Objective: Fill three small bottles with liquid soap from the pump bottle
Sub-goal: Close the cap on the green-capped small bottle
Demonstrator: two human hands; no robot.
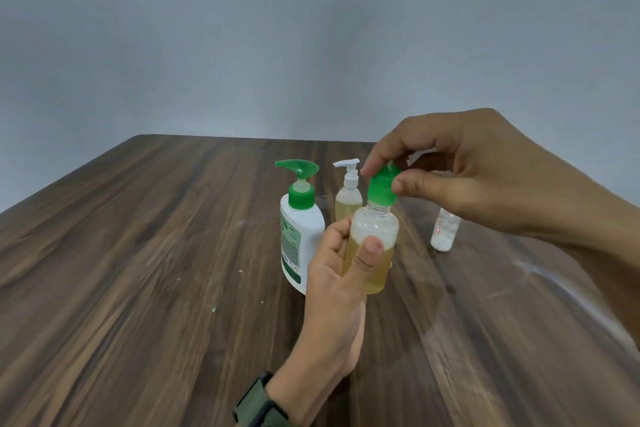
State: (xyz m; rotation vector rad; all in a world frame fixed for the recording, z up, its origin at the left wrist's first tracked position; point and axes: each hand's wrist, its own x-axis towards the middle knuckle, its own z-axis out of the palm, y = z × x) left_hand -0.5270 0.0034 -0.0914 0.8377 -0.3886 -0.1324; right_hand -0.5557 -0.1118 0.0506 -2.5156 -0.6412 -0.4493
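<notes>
The small bottle [372, 246], partly filled with yellow soap, is being gripped above the table [138, 253] by the left hand [341, 274] while its green cap [381, 189] is being pinched by the right hand [467, 170], ideally being kept square to the neck.

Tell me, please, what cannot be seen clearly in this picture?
- Head view: top of small vial, hidden behind right hand.
- Pump bottle label text, too small and blurred.
- Whether green cap is screwed tight on the held bottle: fingers cover it.
- Left hand hides that bottle's left side.
</notes>
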